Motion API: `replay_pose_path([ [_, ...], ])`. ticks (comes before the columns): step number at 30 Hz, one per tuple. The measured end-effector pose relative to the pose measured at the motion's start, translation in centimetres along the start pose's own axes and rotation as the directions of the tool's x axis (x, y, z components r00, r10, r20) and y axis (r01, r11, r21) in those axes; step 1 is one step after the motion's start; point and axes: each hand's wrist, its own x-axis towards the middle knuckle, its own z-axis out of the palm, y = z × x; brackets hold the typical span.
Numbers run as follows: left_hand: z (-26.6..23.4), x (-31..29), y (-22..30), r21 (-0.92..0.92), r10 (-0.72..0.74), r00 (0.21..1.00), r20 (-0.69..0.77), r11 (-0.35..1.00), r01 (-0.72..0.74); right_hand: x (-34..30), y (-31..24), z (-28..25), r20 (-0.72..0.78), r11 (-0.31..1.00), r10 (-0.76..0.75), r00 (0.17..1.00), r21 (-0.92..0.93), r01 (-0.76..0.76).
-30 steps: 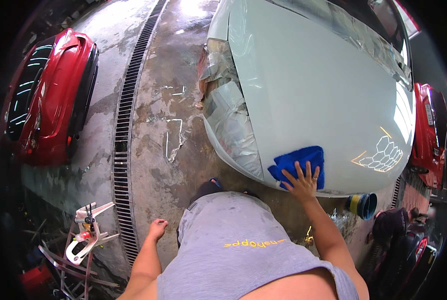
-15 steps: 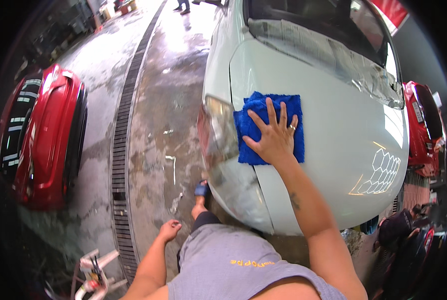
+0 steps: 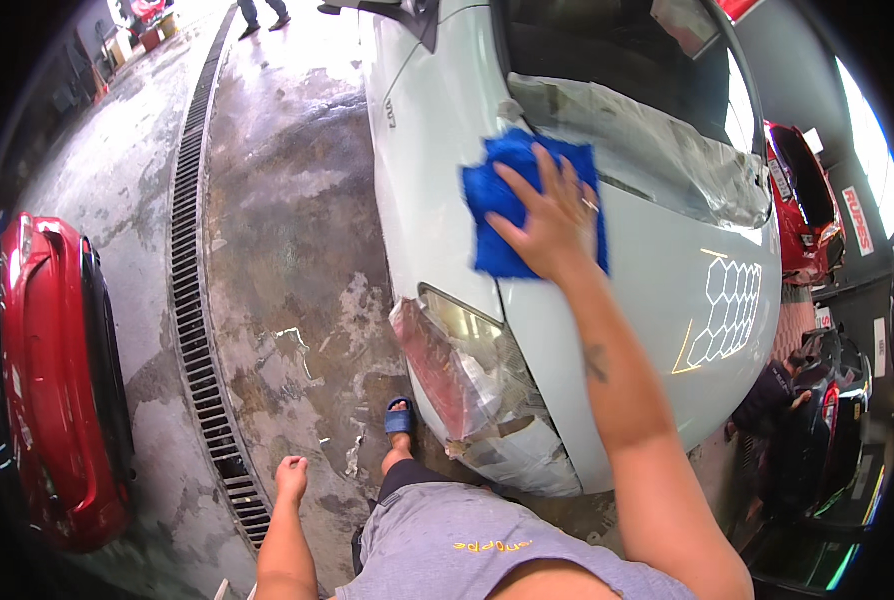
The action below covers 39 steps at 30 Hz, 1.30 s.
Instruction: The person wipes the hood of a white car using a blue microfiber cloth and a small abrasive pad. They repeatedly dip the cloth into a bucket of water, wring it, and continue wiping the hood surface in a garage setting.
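My right hand presses flat on a blue microfiber cloth, fingers spread and the palm down. Underneath the cloth is the pale, glossy hood of a car, close to the seam between hood and fender. Hanging low over the floor on the left, my left hand has its fingers curled in, with nothing seen in them. Clear film covers the headlight below the cloth. More wrinkled film lines the base of the windshield.
A slotted floor drain runs along my left. Beyond it stands a red car. Another red car is at the right, and a crouching person works beside a dark car. Someone's legs show far ahead.
My right hand and the cloth have slid forward along the hood toward the windshield. I have stepped and turned slightly, so more of the car's side shows. My left hand has swung left and down.
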Motion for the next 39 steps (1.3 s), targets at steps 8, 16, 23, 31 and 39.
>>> replay_pose_path([
  [8,4.0,-2.1,16.2,-0.119,0.398,0.917,-0.030,0.909,-0.399,-10.7,5.5,1.0,0.039,0.863,0.491,0.870,-0.161,-0.480],
  [16,5.3,-14.4,53.1,-0.464,0.988,0.110,-0.105,0.049,-0.885,-5.0,-0.6,-0.7,0.128,0.801,0.256,0.958,0.527,-0.284],
  [23,11.2,-11.0,64.9,-0.040,0.988,0.147,-0.051,0.145,-0.989,-18.3,7.8,-4.4,-0.108,0.771,0.608,0.786,0.318,-0.552],
  [31,12.2,16.0,69.1,-0.427,0.800,0.570,-0.186,0.457,-0.780,-24.3,4.6,1.0,-0.050,0.881,0.473,0.880,0.035,-0.472],
  [39,18.1,-3.6,54.2,-0.213,0.846,0.524,0.096,0.532,-0.820,-27.6,4.6,-1.4,-0.107,0.816,0.566,0.817,-0.068,-0.574],
])
